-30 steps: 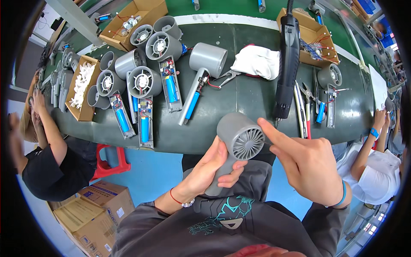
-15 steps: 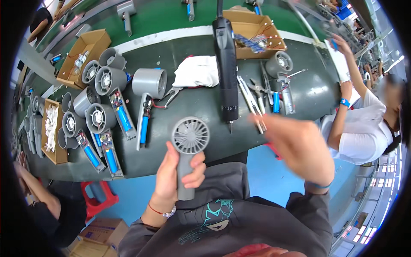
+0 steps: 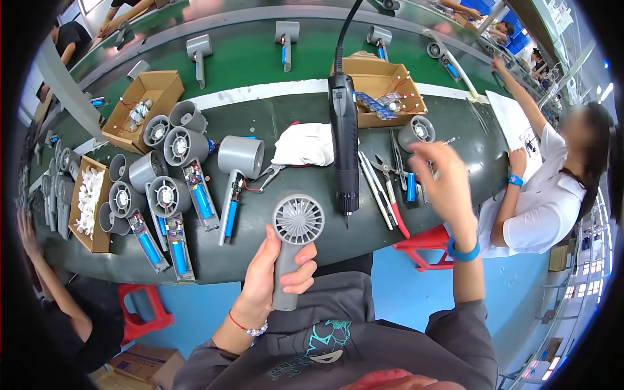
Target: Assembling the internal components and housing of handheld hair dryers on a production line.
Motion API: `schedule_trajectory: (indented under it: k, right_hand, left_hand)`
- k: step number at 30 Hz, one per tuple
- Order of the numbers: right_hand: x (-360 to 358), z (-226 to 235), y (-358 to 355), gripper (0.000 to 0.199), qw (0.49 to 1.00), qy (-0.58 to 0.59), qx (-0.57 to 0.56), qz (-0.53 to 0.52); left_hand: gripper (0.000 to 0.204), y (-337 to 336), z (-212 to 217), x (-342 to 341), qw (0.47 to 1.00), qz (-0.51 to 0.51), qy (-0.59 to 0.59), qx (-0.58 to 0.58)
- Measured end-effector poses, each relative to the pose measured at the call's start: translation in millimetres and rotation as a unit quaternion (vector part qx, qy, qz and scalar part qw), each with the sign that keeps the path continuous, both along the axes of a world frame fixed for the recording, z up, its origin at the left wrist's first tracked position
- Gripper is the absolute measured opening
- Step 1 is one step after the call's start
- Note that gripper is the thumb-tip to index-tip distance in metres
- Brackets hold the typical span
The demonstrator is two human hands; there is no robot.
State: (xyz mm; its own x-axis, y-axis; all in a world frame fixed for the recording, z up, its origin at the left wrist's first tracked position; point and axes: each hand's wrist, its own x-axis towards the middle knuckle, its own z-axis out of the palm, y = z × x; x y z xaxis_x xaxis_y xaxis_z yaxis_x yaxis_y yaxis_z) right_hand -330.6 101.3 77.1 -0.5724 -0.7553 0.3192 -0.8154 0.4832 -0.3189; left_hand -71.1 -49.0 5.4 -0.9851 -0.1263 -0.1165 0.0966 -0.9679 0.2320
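My left hand (image 3: 263,273) is wrapped round the handle of a grey handheld fan (image 3: 298,220), whose round slatted grille points up at me. Out over the right part of the bench is my right hand (image 3: 445,182), fingers bent and apart, with nothing visible in it. Just beyond its fingertips stands a grey fan housing (image 3: 411,134). Pliers (image 3: 388,179), tweezers and a blue battery cell (image 3: 411,187) lie to its left. Between the hands, an electric screwdriver (image 3: 343,136) hangs upright on a cord, bit downward.
Grey fan housings (image 3: 184,144) and open handles with blue cells (image 3: 201,198) crowd the left side. Cardboard boxes (image 3: 170,88) hold motors, wires and white parts. A white cloth (image 3: 303,144) lies mid-bench. Beyond runs a green conveyor (image 3: 247,68) carrying fans. A co-worker (image 3: 543,188) sits at right.
My right hand has moved away from me, toward the grey housing on the right. My left hand keeps its grip on the fan. The view has shifted, showing more of the conveyor.
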Motion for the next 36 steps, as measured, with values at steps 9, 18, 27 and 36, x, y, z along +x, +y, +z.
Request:
schedule_trajectory:
  k: [9,18,27,36]
  right_hand:
    - [5.0,-29.8,-35.6,0.021,0.969,0.103,0.220,-0.048]
    - [-2.1,5.2,-17.2,0.027,0.968,-0.243,-0.035,0.056]
    - [61.3,17.6,7.6,0.023,0.793,-0.476,-0.368,0.098]
    - [107.8,2.1,-38.0,0.027,0.886,-0.286,-0.323,0.171]
  left_hand:
    - [0.047,-4.2,5.4,-26.4,0.995,-0.003,0.048,0.092]
    - [0.039,-6.7,-6.0,-34.7,0.998,0.047,-0.014,0.043]
    - [0.066,-2.9,3.2,-40.5,1.000,0.011,-0.028,-0.007]
    - [0.061,-5.8,-0.8,-30.1,0.999,-0.027,0.013,-0.022]
